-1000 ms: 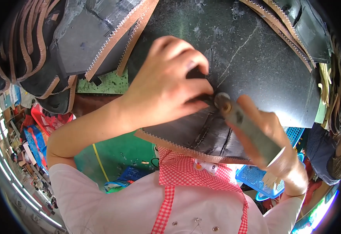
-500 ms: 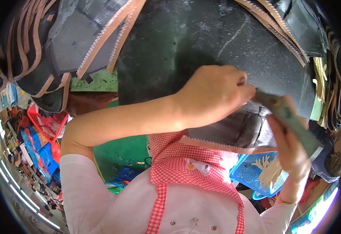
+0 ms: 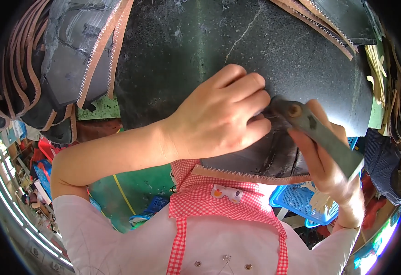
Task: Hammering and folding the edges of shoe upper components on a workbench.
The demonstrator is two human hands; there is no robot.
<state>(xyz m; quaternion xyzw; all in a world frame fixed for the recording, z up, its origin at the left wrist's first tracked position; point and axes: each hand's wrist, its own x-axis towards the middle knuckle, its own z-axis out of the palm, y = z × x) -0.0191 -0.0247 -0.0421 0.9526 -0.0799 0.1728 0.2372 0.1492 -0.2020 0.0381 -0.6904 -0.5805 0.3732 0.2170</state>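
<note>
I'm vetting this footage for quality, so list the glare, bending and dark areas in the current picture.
Head view: glare whitens the dark work surface beside the right hand; head view: the row of light tubes bows along the left rim; head view: the corners fall black.

I can't tell through my feed what the curled left hand (image 3: 223, 117) pinches above the dark, scuffed desk (image 3: 173, 50); its fingertips are hidden. The grey, blocky metal tool (image 3: 331, 144) covers part of the right hand (image 3: 326, 175), and its dark tip is too blurred for me to judge contact. At the desk's near edge, the left hand hides some of the black panel with a brown zigzag-stitched border (image 3: 244, 160). Left of the desk, the top edge crops my view of the grey-black, brown-bordered pieces (image 3: 74, 66).
</note>
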